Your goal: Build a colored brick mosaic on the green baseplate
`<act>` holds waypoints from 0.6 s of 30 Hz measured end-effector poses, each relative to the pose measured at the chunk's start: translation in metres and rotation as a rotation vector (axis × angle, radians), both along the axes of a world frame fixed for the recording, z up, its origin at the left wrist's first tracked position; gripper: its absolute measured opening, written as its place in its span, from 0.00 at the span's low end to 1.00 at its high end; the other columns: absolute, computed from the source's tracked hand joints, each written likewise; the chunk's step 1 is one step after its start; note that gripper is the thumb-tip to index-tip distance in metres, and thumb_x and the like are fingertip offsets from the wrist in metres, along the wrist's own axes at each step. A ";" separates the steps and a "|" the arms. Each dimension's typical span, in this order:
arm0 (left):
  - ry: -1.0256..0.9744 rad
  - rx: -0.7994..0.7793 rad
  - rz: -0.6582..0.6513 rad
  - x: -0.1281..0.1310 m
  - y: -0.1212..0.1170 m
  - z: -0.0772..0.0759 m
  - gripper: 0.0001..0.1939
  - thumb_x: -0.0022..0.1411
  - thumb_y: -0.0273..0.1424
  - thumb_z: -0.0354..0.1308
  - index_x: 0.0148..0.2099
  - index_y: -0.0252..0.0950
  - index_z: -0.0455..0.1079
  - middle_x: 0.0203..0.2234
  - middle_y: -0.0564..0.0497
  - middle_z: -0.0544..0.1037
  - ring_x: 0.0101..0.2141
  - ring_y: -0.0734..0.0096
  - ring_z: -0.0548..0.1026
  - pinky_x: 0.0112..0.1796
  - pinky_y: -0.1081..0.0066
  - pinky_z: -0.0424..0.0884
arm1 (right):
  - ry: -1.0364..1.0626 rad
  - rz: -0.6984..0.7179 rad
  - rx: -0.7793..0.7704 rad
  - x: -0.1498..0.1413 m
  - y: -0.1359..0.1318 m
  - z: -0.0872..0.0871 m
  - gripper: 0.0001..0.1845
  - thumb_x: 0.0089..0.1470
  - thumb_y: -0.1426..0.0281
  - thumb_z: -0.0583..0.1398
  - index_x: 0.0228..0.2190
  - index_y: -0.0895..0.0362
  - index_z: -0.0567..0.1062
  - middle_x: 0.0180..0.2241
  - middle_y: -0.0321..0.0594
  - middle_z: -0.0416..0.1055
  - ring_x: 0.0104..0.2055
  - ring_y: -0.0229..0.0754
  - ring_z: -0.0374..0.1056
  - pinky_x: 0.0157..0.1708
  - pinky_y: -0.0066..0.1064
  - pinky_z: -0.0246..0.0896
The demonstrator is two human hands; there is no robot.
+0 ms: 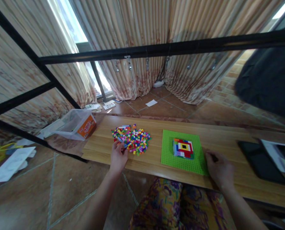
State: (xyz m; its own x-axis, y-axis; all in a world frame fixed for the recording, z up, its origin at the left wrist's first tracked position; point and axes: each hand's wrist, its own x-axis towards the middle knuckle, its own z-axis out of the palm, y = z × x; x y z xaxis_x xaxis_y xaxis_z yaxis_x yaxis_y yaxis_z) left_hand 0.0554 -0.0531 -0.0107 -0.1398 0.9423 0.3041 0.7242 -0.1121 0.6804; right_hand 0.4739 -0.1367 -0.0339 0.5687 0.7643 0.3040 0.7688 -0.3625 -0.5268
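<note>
My left hand point(118, 156) is at the near left edge of a pile of small colourful toy bricks point(138, 140). Its fingers are bent together among the nearest bricks, and whatever they pinch is too small to make out. On the green studded baseplate point(167, 153) sits a square layered brick build point(183, 148), with red, yellow and white around a dark centre. Just off the baseplate's right edge, my right hand point(219, 167) rests on the wooden table with curled fingers. The inside of its grip is hidden.
A clear plastic bin point(72, 124) with an orange label stands beyond the table's left end. On the right of the wooden table point(154, 171) lies a dark tablet point(259, 161) beside papers. A black metal rail point(156, 51) crosses in front of the curtains.
</note>
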 end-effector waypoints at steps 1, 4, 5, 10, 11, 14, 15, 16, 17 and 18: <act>0.003 -0.011 -0.003 0.000 0.000 0.001 0.10 0.54 0.25 0.58 0.40 0.37 0.71 0.52 0.42 0.67 0.44 0.61 0.76 0.45 0.58 0.77 | 0.000 -0.002 -0.004 0.000 0.000 0.000 0.22 0.54 0.56 0.53 0.35 0.58 0.79 0.36 0.48 0.77 0.34 0.48 0.70 0.33 0.36 0.60; 0.001 -0.015 -0.013 0.002 0.000 0.001 0.08 0.54 0.23 0.57 0.38 0.36 0.70 0.51 0.42 0.67 0.43 0.62 0.75 0.45 0.59 0.77 | -0.011 -0.005 0.000 0.001 0.000 -0.001 0.22 0.53 0.56 0.53 0.35 0.58 0.79 0.36 0.48 0.77 0.34 0.49 0.70 0.33 0.36 0.60; -0.010 -0.008 -0.015 0.002 -0.001 0.001 0.07 0.54 0.23 0.57 0.37 0.36 0.70 0.51 0.42 0.67 0.43 0.63 0.75 0.45 0.60 0.76 | -0.012 -0.006 -0.002 0.002 0.000 -0.001 0.22 0.52 0.56 0.53 0.35 0.58 0.79 0.36 0.48 0.77 0.33 0.48 0.70 0.32 0.36 0.60; -0.089 0.035 -0.016 0.003 -0.004 -0.002 0.06 0.56 0.23 0.56 0.37 0.36 0.67 0.47 0.44 0.69 0.37 0.70 0.74 0.42 0.64 0.76 | 0.000 -0.015 -0.046 0.004 -0.001 -0.003 0.23 0.52 0.54 0.53 0.36 0.56 0.79 0.36 0.46 0.77 0.29 0.46 0.68 0.31 0.37 0.60; -0.101 0.043 -0.013 0.003 -0.004 -0.003 0.06 0.56 0.23 0.56 0.37 0.36 0.67 0.46 0.45 0.69 0.37 0.70 0.74 0.41 0.65 0.76 | 0.000 -0.016 -0.054 0.004 -0.001 -0.004 0.23 0.52 0.54 0.52 0.35 0.56 0.79 0.36 0.46 0.77 0.29 0.47 0.69 0.31 0.37 0.60; -0.130 0.052 0.000 0.002 -0.003 -0.006 0.05 0.56 0.23 0.55 0.36 0.36 0.66 0.41 0.47 0.71 0.37 0.70 0.73 0.39 0.68 0.75 | -0.013 -0.019 -0.072 0.005 -0.001 -0.005 0.23 0.52 0.54 0.52 0.35 0.56 0.79 0.34 0.47 0.77 0.32 0.49 0.70 0.32 0.39 0.61; -0.134 0.052 0.004 0.002 -0.002 -0.006 0.04 0.56 0.23 0.55 0.36 0.36 0.66 0.40 0.47 0.71 0.37 0.70 0.73 0.39 0.68 0.74 | -0.015 -0.021 -0.074 0.006 -0.001 -0.005 0.23 0.52 0.54 0.52 0.35 0.55 0.79 0.34 0.47 0.76 0.32 0.50 0.70 0.32 0.39 0.61; -0.134 0.051 0.008 0.001 -0.002 -0.007 0.04 0.57 0.24 0.55 0.35 0.36 0.66 0.39 0.48 0.71 0.36 0.70 0.73 0.38 0.68 0.74 | -0.011 -0.028 -0.072 0.006 -0.001 -0.005 0.23 0.52 0.54 0.52 0.36 0.55 0.79 0.34 0.47 0.76 0.33 0.51 0.70 0.32 0.40 0.61; -0.130 0.052 0.011 0.001 -0.002 -0.007 0.04 0.57 0.24 0.55 0.36 0.36 0.67 0.38 0.48 0.71 0.36 0.70 0.73 0.38 0.68 0.74 | -0.004 -0.034 -0.073 0.006 -0.001 -0.005 0.23 0.52 0.53 0.52 0.36 0.55 0.79 0.34 0.47 0.76 0.33 0.51 0.70 0.32 0.40 0.61; -0.125 0.053 0.011 0.001 -0.001 -0.007 0.04 0.57 0.24 0.56 0.36 0.36 0.67 0.38 0.48 0.72 0.36 0.70 0.73 0.38 0.67 0.74 | 0.005 -0.037 -0.078 0.006 -0.001 -0.005 0.24 0.51 0.53 0.52 0.36 0.55 0.79 0.34 0.48 0.77 0.33 0.52 0.70 0.31 0.40 0.61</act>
